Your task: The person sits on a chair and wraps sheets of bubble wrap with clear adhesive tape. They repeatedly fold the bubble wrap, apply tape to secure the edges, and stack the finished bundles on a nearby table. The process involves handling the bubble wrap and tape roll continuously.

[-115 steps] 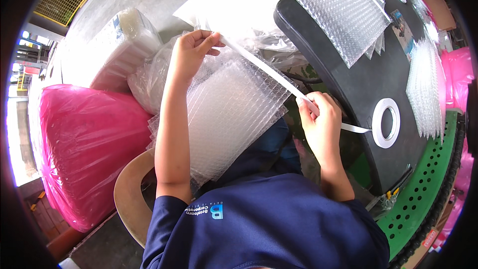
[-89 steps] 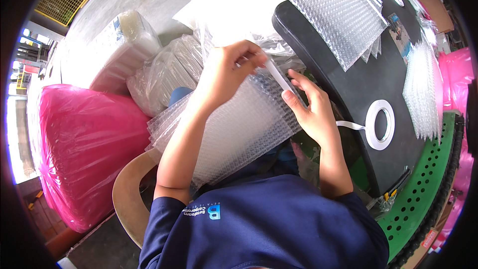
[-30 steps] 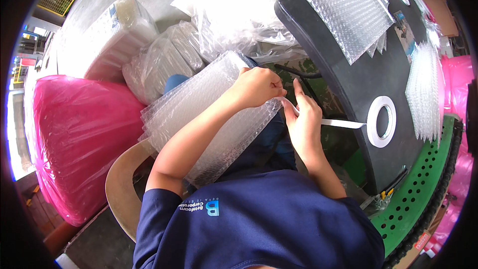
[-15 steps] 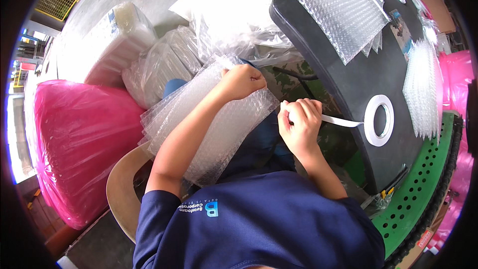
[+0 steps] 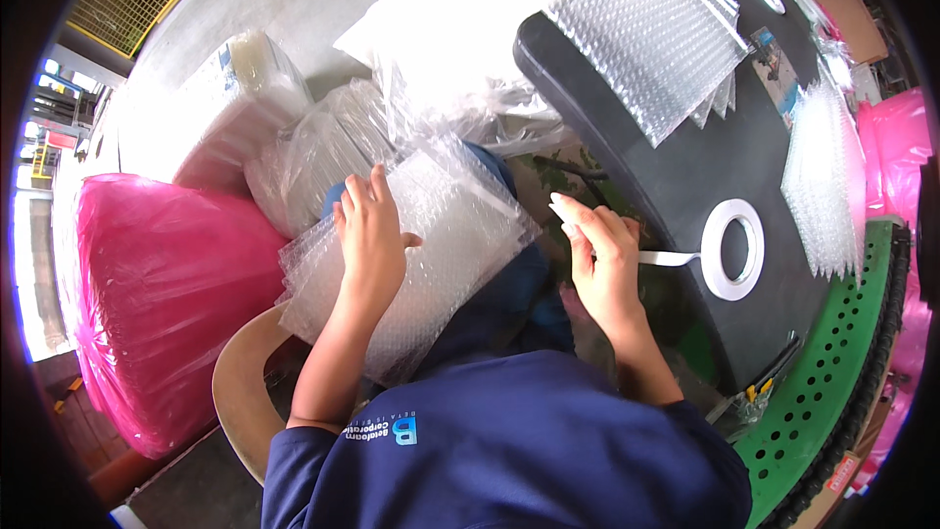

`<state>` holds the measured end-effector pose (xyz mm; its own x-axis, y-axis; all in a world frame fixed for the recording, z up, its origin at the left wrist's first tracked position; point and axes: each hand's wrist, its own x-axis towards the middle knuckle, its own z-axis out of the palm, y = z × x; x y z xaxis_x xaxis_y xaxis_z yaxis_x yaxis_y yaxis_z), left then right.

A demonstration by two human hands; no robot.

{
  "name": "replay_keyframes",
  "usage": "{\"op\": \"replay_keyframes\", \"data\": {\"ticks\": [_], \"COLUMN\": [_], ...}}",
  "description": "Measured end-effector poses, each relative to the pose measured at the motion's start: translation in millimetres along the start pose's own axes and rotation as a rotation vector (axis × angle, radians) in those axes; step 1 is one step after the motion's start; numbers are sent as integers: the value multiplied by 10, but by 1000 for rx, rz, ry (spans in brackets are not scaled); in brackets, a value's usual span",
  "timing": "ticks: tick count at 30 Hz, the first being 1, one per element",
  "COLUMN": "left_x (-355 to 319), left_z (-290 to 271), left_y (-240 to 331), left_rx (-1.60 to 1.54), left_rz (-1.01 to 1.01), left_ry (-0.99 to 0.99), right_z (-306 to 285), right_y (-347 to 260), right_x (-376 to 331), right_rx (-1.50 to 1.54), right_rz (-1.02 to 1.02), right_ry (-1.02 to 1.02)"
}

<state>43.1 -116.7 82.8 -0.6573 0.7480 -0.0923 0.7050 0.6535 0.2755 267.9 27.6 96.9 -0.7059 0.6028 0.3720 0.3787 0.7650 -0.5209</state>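
Operator's body, as I see it from the head camera: navy blue short-sleeved shirt filling the frame from five to seven o'clock, with a small pale-blue and white printed emblem on the left sleeve. Dark blue trousers at centre. Left hand (image 5: 372, 235) and right hand (image 5: 597, 260) bare; no gloves, watch or rings.

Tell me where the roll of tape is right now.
In the head view, the roll of tape lies flat on the black table to the person's right, just beyond the right hand, which pinches its pulled-out strip.
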Motion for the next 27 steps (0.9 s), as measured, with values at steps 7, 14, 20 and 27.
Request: {"op": "replay_keyframes", "data": {"ticks": [7,14,20,27], "left_x": [576,1582,644,687], "left_z": [-1695,-1789,-1129,-273], "left_y": [555,2140,1810,-2], "left_rx": [-399,-68,-399,-247], "left_rz": [784,715,1010,379], "left_ry": [-133,531,410,154], "right_z": [-94,-107,-300,-604], "right_y": [88,-192,-175,-233], "right_x": [-112,-143,-205,-19], "right_rx": [-60,0,268,160], "right_rz": [4,-18,-84,-256], "right_ry": [-93,-252,-41,140]}}
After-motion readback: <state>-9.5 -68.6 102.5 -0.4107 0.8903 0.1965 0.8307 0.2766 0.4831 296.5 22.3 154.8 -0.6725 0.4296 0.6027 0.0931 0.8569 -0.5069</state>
